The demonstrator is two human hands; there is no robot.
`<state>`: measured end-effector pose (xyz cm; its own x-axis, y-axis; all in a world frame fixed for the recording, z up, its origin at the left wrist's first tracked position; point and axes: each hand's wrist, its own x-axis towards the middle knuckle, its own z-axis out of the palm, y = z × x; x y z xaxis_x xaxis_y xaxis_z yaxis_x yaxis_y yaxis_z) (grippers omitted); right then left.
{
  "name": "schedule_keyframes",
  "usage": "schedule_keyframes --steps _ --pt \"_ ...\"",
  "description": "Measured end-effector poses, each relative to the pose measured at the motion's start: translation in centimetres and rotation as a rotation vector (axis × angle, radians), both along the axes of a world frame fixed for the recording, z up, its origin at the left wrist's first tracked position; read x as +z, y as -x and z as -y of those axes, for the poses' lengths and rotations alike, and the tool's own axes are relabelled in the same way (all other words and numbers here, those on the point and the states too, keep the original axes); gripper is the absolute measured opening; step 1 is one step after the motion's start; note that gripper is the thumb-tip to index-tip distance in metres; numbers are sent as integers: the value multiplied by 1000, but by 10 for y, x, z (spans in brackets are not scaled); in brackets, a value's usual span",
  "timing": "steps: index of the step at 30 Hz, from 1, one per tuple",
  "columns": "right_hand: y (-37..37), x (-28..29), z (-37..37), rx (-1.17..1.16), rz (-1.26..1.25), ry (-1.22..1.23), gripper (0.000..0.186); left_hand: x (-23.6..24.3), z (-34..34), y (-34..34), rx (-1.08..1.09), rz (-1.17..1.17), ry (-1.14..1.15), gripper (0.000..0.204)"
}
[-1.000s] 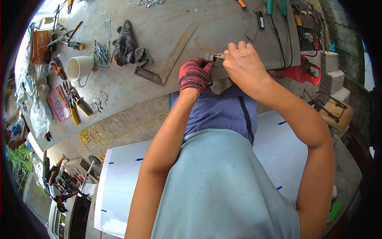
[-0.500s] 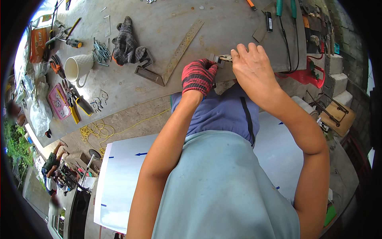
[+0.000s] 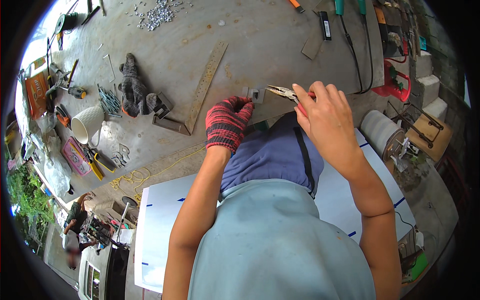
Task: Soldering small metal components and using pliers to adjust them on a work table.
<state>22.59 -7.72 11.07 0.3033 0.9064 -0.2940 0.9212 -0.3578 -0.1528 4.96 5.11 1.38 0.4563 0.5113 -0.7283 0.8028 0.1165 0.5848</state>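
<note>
My left hand [image 3: 229, 124], in a red and black striped knit glove, is closed with its fingertips at a small grey metal piece [image 3: 258, 95] by the table's near edge. The glove covers part of its grip. A pair of long-nosed pliers [image 3: 281, 91] with red handles is held in my bare right hand [image 3: 327, 120]. Their jaws point left, slightly parted, just right of the metal piece and apart from it. Left of the glove, a metal ruler [image 3: 209, 82] lies slantwise beside a rectangular metal bracket [image 3: 171, 125].
On the grey table [image 3: 170, 45] lie a dark knit glove [image 3: 132, 85], a white mug [image 3: 87, 124], nails [image 3: 108, 101] and small shiny metal bits [image 3: 160, 14]. Green-handled cabled tools [image 3: 363, 7] lie at far right. A yellow cord [image 3: 132, 180] is on the floor. Someone [image 3: 75, 220] is at lower left.
The pliers have come away from the metal piece, and my right hand has turned. Both hands appear lower in the picture. The view has shifted, showing more of the table's far side.
</note>
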Motion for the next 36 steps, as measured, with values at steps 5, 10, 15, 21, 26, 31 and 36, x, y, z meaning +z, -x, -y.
schedule_keyframes --steps 5,10,15,21,26,31,36 --pt "4 -13 14 -108 -103 -64 42 2 0 -4 35 -23 50 29" --pt "10 -13 17 -142 -146 -41 43 2 -6 -7 -5 -22 44 30" --pt "15 -31 16 -186 -126 -109 45 0 -6 -5 -47 -11 -14 30" --pt "15 -81 13 -221 -39 -322 48 -7 -5 -1 -41 11 -10 30" --pt "13 -105 8 -244 21 -411 49 -7 -4 0 -66 30 -63 28" --pt "27 -103 12 -419 -261 -435 44 -7 -5 1 -45 16 -41 32" --pt "42 -95 7 -673 -455 -356 42 -3 -7 -1 -74 -4 -34 33"
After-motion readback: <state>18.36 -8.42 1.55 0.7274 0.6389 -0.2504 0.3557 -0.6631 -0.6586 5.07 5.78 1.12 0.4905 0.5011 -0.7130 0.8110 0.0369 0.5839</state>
